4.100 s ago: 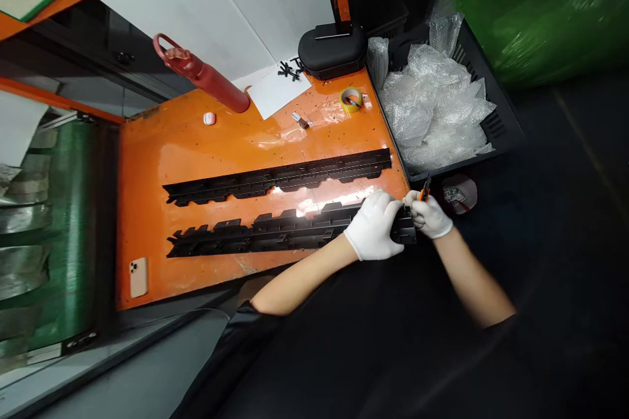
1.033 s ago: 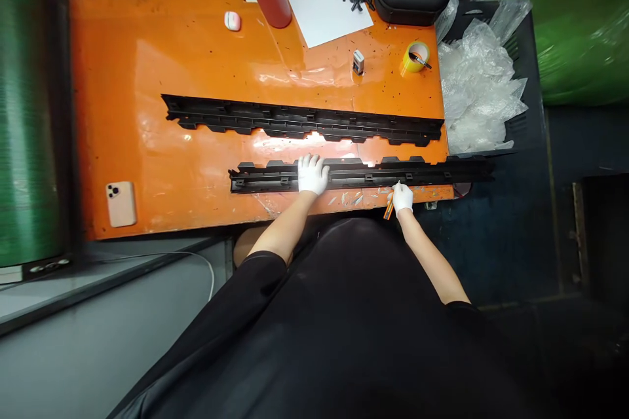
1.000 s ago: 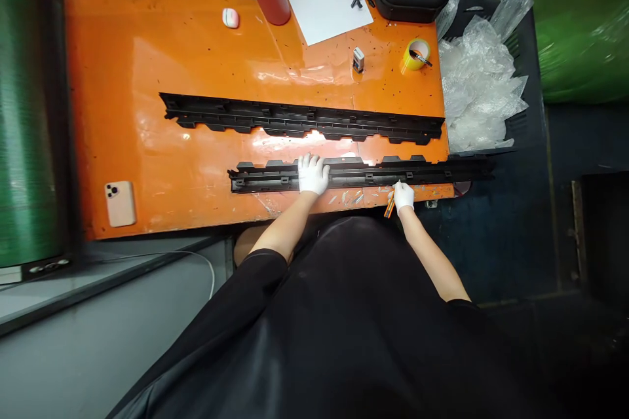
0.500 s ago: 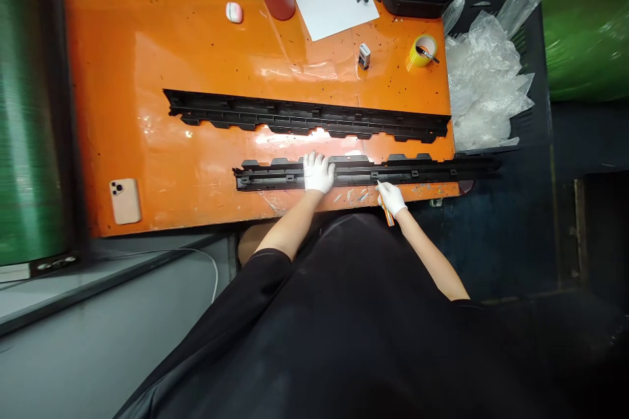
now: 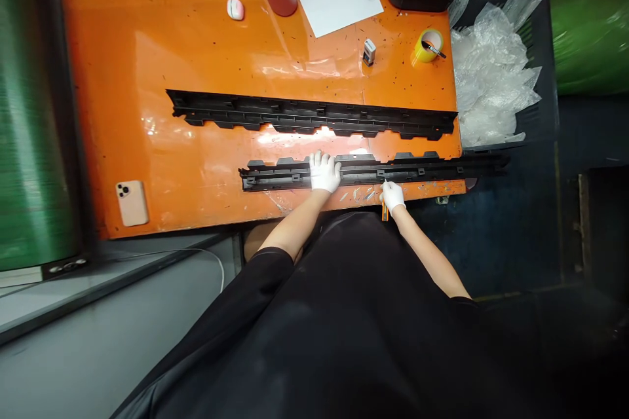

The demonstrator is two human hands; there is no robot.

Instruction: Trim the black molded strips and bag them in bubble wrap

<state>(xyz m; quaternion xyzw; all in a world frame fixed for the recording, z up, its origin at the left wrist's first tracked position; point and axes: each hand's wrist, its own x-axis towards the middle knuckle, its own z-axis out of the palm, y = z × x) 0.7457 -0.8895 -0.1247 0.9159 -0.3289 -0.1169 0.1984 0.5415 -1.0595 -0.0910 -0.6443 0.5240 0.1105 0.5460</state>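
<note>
Black plastic trim strip [image 5: 373,170] lying under the left hand [image 5: 324,172], which is pressing down, spread flat.
Right hand [image 5: 393,196] is pinching an orange-handled knife [image 5: 384,211] at the strip's edge; pale slivers [image 5: 356,195] are lying beside it, a second strip [image 5: 309,116] lying apart.

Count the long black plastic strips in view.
2. One strip lies on the orange table, farther away; the other strip lies nearer, under the left hand, its right end jutting past the table edge.

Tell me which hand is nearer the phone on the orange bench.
Left. The left hand lies on the black plastic strip, right of the pink-cased phone in view; the right hand, gripping an orange utility knife, sits farther away.
</note>
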